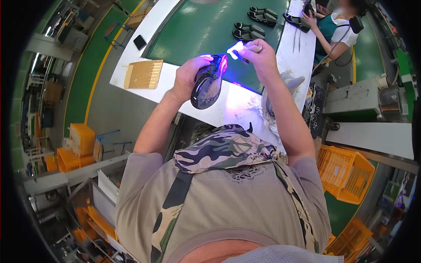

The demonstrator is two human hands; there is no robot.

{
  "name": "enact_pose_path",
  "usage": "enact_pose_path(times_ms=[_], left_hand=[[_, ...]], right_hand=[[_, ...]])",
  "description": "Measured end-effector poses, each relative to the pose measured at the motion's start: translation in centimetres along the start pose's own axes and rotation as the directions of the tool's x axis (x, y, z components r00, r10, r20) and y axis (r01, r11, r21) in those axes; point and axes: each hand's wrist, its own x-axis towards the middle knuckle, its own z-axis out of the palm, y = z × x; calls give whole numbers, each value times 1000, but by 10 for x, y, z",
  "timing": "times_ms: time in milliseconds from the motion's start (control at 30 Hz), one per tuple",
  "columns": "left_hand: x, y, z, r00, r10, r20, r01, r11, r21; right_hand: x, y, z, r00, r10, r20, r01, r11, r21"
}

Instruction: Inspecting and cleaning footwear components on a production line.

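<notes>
Fingers (202,59) of the left hand (187,76) grasp a glossy black shoe (205,90). Just right, the right hand (262,57) pinches a small, violet-lit object (236,50), kind unclear.

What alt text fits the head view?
A person's left hand holds a glossy dark shoe while the right hand pinches a small object, its details lost in violet-white glare. Beyond, dark sandals stand on the green surface of a white-edged table; a co-worker is at upper right.
</notes>
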Motion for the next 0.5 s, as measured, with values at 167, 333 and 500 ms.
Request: enact_pose_path(times_ms=[167,333,500], left_hand=[[-1,36,-14,999,10,41,-16,988,153],[-5,49,-14,999,-50,10,47,981,186],[-11,57,-9,983,-181,32,171,963,207]], right_hand=[[1,10,13,991,22,130,-21,1000,-9],[-15,12,25,972,102,211,-138,977,162],[-28,-11,22,911,229,342,-308,930,198]])
